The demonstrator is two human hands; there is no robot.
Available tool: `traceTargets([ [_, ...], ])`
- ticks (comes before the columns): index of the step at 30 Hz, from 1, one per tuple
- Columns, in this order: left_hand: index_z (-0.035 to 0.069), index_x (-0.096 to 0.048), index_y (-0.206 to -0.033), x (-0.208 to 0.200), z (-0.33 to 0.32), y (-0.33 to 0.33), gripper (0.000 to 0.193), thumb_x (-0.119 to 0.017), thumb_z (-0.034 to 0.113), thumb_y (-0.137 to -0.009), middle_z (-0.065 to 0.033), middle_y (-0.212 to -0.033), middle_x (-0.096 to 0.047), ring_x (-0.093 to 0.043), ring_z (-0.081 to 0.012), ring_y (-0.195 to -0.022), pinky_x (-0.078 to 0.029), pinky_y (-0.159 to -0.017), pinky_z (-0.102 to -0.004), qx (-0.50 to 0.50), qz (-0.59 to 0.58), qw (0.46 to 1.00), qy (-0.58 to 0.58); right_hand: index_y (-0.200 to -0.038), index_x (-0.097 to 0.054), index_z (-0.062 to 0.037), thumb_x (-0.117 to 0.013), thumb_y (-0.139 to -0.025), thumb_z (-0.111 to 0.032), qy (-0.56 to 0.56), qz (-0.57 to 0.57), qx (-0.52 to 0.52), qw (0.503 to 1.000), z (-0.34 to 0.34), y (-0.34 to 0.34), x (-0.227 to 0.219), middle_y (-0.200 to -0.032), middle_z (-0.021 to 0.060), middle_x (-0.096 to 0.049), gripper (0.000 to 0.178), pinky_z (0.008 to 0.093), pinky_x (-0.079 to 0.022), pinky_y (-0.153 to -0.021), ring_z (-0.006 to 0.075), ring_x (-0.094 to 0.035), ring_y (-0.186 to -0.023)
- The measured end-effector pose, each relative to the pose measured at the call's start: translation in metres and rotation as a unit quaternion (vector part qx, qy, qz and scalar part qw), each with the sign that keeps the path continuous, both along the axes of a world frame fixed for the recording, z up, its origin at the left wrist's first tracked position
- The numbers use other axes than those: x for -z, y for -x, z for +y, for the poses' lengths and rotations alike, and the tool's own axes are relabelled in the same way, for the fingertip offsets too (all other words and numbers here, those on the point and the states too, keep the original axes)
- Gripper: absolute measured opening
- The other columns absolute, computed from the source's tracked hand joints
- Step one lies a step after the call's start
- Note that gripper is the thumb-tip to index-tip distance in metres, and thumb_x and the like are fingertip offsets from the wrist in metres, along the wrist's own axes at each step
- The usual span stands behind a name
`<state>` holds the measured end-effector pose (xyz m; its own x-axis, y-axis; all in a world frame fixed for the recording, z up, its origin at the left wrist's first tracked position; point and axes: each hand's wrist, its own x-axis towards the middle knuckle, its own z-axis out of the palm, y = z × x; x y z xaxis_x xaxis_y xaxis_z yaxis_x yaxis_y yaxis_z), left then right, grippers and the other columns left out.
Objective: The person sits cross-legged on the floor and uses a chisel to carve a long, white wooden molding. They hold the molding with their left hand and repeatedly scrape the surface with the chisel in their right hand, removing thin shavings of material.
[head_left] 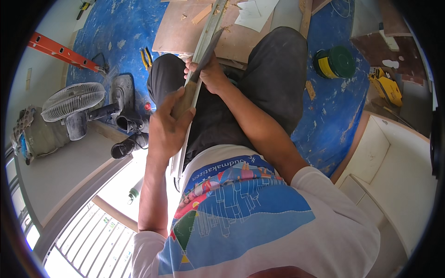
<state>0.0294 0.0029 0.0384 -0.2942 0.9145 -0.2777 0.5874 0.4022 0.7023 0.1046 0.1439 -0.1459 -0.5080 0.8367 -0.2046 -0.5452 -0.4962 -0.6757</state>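
My left hand [168,127] is closed around the wooden handle of a large knife [209,52], whose dark, tapering blade points away from me. The blade lies along a long, pale, grooved strip [202,41], which slants from beside my waist up past my knees. My right hand [212,76] wraps around the strip from the right, close to the base of the blade. Its fingertips show on the strip's left side. Whether the right hand also presses on the blade is hard to see. Wood shavings sit at the strip's far end.
Before my knees lies a brown board [178,32] with white paper [256,14]. Pliers [146,58], a fan [74,102] and black shoes [127,146] are at left, below an orange ladder [67,54]. A green bucket [334,62] and white cabinet [394,157] stand at right.
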Motion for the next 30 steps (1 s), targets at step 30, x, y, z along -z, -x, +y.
traceTargets([
  [30, -0.006, -0.051, -0.144, 0.023, 0.004, 0.06, 0.06, -0.075, 0.019, -0.095, -0.0124, -0.074, -0.069, -0.059, -0.0166, -0.044, -0.042, -0.036, -0.0261, -0.118, -0.414, 0.901, 0.047, -0.136, -0.028, -0.0098, -0.068, -0.088, 0.012, -0.045, 0.011, 0.012, 0.999, 0.004, 0.005, 0.017, -0.102, 0.0116, -0.064, 0.066, 0.0392, -0.063, -0.061, 0.0239, -0.07, -0.076],
])
